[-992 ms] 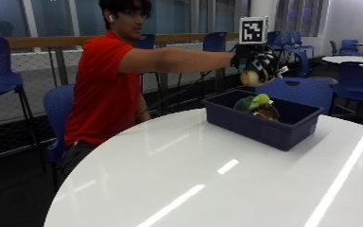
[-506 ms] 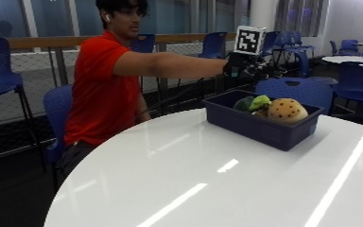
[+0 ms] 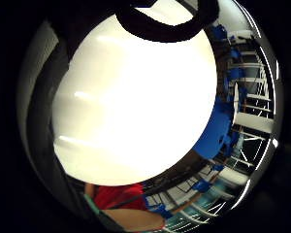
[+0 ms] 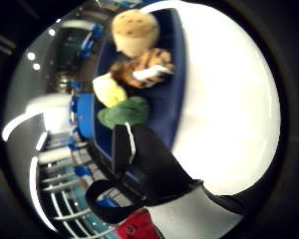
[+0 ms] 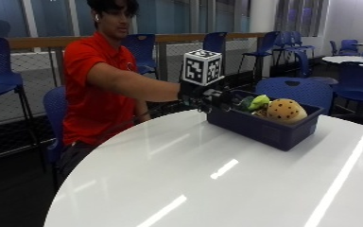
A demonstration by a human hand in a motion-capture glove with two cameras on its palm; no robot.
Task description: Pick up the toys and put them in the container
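Observation:
A dark blue container (image 5: 264, 130) stands on the round white table (image 5: 232, 179), on its far right part. Inside it lie a tan spotted ball-shaped toy (image 5: 286, 110), a green and yellow soft toy (image 5: 259, 100) and, seen from the thumb side palm view, a striped toy (image 4: 144, 67). My gloved right hand (image 5: 210, 98) hovers just off the container's left end, above the table, fingers relaxed and holding nothing. The thumb side palm view looks along the container (image 4: 164, 107) with the tan toy (image 4: 135, 30) at its far end and the green toy (image 4: 123, 113) nearest.
Bare white tabletop (image 3: 136, 97) fills the little finger side palm view. Blue chairs (image 5: 291, 90) stand behind the container and around the room. The person in a red shirt (image 5: 96, 94) sits at the table's far left edge.
A second ago my hand held the tan toy over the container. It let the toy go inside, then drew back toward the person, past the container's left end.

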